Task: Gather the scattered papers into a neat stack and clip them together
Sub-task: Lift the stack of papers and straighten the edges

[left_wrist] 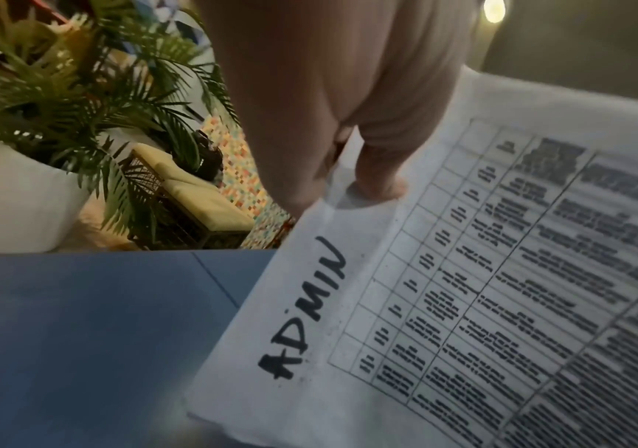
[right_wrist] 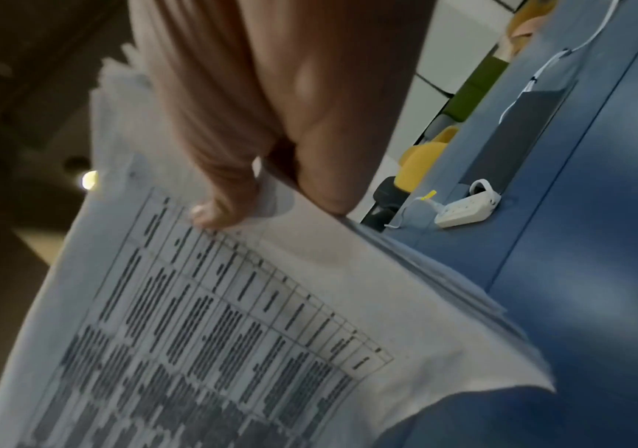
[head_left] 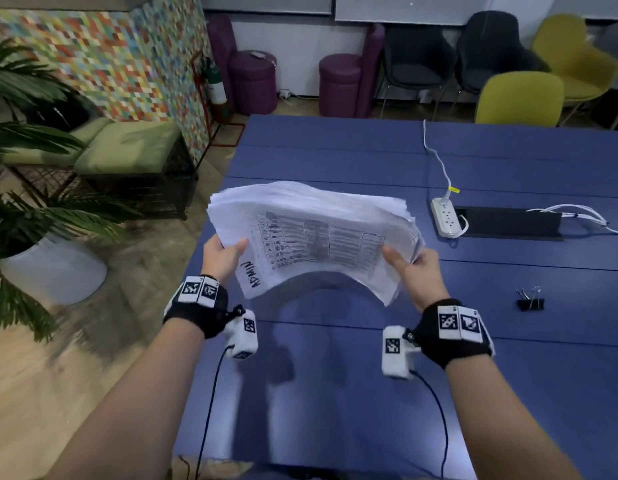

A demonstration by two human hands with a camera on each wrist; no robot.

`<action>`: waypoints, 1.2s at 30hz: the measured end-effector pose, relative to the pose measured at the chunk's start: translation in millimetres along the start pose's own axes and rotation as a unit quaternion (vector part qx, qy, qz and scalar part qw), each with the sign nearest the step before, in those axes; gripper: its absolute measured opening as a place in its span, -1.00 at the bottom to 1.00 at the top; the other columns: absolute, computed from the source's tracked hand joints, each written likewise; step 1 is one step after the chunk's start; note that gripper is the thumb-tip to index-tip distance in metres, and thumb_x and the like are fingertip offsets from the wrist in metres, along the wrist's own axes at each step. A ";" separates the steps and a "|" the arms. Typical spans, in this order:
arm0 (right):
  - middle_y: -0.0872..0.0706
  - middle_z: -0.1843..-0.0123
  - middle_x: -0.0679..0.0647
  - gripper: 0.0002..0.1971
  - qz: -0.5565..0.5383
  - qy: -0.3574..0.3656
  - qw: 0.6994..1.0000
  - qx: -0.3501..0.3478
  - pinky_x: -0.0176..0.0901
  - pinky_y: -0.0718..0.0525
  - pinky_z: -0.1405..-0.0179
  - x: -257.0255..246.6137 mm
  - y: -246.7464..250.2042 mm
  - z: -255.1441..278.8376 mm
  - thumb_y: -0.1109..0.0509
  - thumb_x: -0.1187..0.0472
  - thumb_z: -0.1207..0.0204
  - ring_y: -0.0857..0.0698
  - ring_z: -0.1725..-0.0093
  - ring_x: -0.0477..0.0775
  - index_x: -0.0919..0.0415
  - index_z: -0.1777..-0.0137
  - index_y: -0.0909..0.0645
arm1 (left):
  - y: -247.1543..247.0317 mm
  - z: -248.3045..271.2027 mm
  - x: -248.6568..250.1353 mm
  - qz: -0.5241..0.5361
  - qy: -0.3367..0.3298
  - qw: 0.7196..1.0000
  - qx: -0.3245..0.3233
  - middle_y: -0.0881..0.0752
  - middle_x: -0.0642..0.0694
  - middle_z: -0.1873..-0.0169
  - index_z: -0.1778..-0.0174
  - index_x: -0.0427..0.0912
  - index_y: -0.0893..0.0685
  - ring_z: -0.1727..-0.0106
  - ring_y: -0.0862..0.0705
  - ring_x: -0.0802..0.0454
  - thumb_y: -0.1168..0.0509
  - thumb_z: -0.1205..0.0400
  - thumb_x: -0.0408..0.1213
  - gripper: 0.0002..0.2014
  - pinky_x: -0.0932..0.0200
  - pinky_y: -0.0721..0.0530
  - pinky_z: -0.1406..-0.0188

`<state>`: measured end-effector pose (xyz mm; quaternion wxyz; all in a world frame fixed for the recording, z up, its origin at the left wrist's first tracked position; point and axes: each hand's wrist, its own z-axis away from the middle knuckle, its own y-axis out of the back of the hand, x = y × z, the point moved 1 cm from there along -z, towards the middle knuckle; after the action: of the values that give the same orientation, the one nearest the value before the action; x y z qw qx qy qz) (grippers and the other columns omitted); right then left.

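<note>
Above the blue surface (head_left: 370, 393), near its left edge, a paper stack (head_left: 311, 237) is pinched by the left hand (head_left: 221, 255) and right hand (head_left: 418, 271).

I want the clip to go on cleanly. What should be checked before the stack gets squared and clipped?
1. Both hands hold the thick stack of white printed papers: ok, left hand and right hand grip opposite edges.
2. Edges aligned: not ok, sheets fan out at the right edge.
3. Stack flat: not ok, it bows upward, off the blue table.
4. Black binder clip within reach: ok, on the table to the right.
5. All sheets gathered: cannot tell.
</note>
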<state>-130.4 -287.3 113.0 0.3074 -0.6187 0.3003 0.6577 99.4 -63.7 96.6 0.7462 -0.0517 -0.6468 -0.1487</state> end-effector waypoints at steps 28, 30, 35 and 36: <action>-0.72 0.54 -0.03 -0.74 -0.098 -0.173 0.974 0.109 -0.33 -0.62 0.50 74.3 37.6 5.7 -0.24 0.45 -0.53 -0.65 0.49 -0.06 0.29 0.33 -0.67 | 5.0 56.5 -64.2 0.006 0.093 0.991 -0.095 -0.80 -0.14 0.14 0.04 -0.23 -0.73 0.09 -0.75 -0.08 -0.55 -0.35 -0.50 -0.71 0.07 -0.66 -0.01; -0.65 0.55 -0.04 -0.80 -0.080 -0.200 0.970 0.109 -0.30 -0.50 0.48 69.9 37.4 4.7 -0.30 0.29 -0.55 -0.56 0.45 -0.05 0.26 0.28 -0.66 | 4.7 58.4 -61.2 -0.005 0.088 0.993 -0.081 -0.79 -0.11 0.14 0.08 -0.19 -0.72 0.12 -0.75 -0.03 -0.50 -0.42 -0.50 -0.78 0.05 -0.64 -0.05; -0.69 0.59 -0.04 -0.54 -0.107 -0.205 0.967 0.103 -0.30 -0.62 0.38 71.8 36.1 4.1 -0.13 0.43 -0.49 -0.62 0.40 0.09 0.20 0.54 -0.72 | -0.8 66.7 -48.0 -0.015 0.063 0.998 -0.018 -0.71 -0.14 0.14 0.08 -0.28 -0.66 0.14 -0.66 -0.04 -0.39 -0.54 -0.50 -0.90 0.14 -0.52 -0.03; -0.72 0.54 -0.05 -0.59 -0.102 -0.197 0.971 0.092 -0.26 -0.63 0.29 74.0 34.3 5.0 -0.14 0.42 -0.50 -0.64 0.33 0.09 0.20 0.44 -0.74 | -3.1 66.8 -46.4 -0.017 0.056 0.998 -0.006 -0.69 -0.18 0.10 0.01 -0.31 -0.66 0.09 -0.64 -0.06 -0.38 -0.55 -0.49 -0.87 0.14 -0.51 -0.02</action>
<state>-163.5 -302.7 39.9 0.4813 -0.4735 0.2281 0.7015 29.5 -41.5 61.3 0.7782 -0.0362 -0.6040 -0.1679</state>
